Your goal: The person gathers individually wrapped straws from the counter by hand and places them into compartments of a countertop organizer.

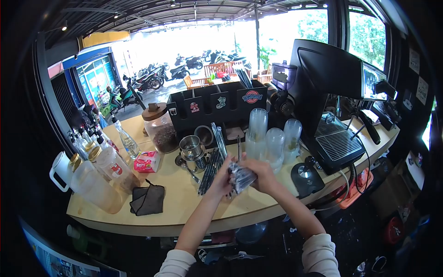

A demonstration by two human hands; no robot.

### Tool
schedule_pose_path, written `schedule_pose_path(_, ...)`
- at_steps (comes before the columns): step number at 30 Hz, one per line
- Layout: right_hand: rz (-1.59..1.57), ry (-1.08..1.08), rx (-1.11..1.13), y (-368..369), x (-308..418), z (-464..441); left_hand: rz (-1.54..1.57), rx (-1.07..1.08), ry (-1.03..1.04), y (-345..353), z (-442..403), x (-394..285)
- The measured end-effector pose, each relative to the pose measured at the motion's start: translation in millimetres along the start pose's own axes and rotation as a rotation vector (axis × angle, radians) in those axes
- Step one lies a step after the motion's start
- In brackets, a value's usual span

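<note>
Both of my hands are closed around a bundle of dark straws (242,179) in shiny see-through wrapping, held above the front of the counter. My left hand (222,179) wraps its left side, and my right hand (262,174) grips it from the right. Part of the bundle is hidden by my fingers. More thin dark wrapped straws (210,174) lie on the counter just left of my left hand. Behind my hands, long silvery wrapped straws (219,141) lean against a black organizer box (210,104). Stacks of see-through plastic cups (257,127) stand upside down beyond my right hand.
An espresso machine (330,92) fills the right side, with a black round-topped device (307,180) before it. Metal cups (191,147), a lidded glass jar (160,129), a pink tissue pack (146,161), a dark cloth (147,199) and plastic pitchers (94,184) stand or lie leftward.
</note>
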State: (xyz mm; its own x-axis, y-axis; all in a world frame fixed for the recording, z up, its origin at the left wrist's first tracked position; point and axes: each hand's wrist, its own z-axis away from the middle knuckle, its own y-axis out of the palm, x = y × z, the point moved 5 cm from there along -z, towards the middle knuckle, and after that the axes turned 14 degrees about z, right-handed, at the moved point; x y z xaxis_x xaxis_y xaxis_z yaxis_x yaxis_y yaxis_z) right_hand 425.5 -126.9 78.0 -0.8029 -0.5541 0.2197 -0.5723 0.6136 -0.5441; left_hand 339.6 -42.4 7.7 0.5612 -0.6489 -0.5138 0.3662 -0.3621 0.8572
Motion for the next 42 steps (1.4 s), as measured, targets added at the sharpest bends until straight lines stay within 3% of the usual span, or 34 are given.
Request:
schedule_pose_path(2,0.033,-0.008,0.080,8.4,1.4,4.4,0.103,0.069,-0.016,13.8,2.6,-1.3)
schedule_pose_path(4,0.052,-0.040,0.175,14.0,4.6,6.6,-0.068,0.019,0.069,6.7,-0.7,-5.7)
schedule_pose_path(6,0.041,-0.056,0.176,8.2,5.9,3.4,-0.042,-0.026,0.038,-2.8,-6.9,-5.7)
schedule_pose_path(8,0.031,-0.073,0.173,6.1,0.9,4.4,-0.024,0.114,0.048,0.3,-6.2,-8.1)
schedule_pose_path(10,-0.193,0.196,0.153,8.0,-23.4,9.3,-0.168,0.072,0.091,-2.8,-4.4,-10.8)
schedule_pose_path(11,-0.354,0.466,0.139,8.6,-34.7,16.9,-0.310,0.029,0.136,-3.5,-3.1,-12.6)
schedule_pose_path(12,-0.352,0.466,0.138,6.2,-37.2,15.2,-0.310,0.032,0.136,-1.9,-1.6,-10.1)
schedule_pose_path(15,-0.642,0.730,0.007,-7.4,-40.6,-2.1,-0.819,0.126,0.169,2.7,-0.9,5.4)
schedule_pose_path(23,-0.725,0.734,0.087,2.4,-39.1,-10.4,-1.139,0.162,0.388,30.7,11.3,16.4)
schedule_pose_path(28,-0.588,0.841,-0.083,7.2,-45.7,-3.0,-1.380,0.198,0.503,34.7,11.1,18.1)
schedule_pose_path(32,-0.547,0.840,-0.201,16.6,-48.9,0.6,-1.302,0.221,0.624,33.2,6.4,21.6)
schedule_pose_path(35,-0.524,0.809,-0.258,24.6,-52.4,4.1,-1.280,0.050,0.625,16.6,-5.4,24.9)
schedule_pose_path(38,-0.641,0.791,-0.279,30.3,-48.8,3.8,-1.202,0.023,0.743,3.8,-15.1,27.5)
schedule_pose_path(40,-0.730,0.826,-0.305,35.1,-50.6,5.4,-1.447,0.009,1.080,10.9,-9.9,26.9)
schedule_pose_path(41,-0.730,0.824,-0.305,33.4,-51.3,5.3,-1.447,0.009,1.082,9.7,-11.6,26.9)
schedule_pose_path(42,-0.641,0.811,-0.212,32.5,-51.3,4.3,-1.231,0.005,0.803,-1.1,-21.6,28.8)
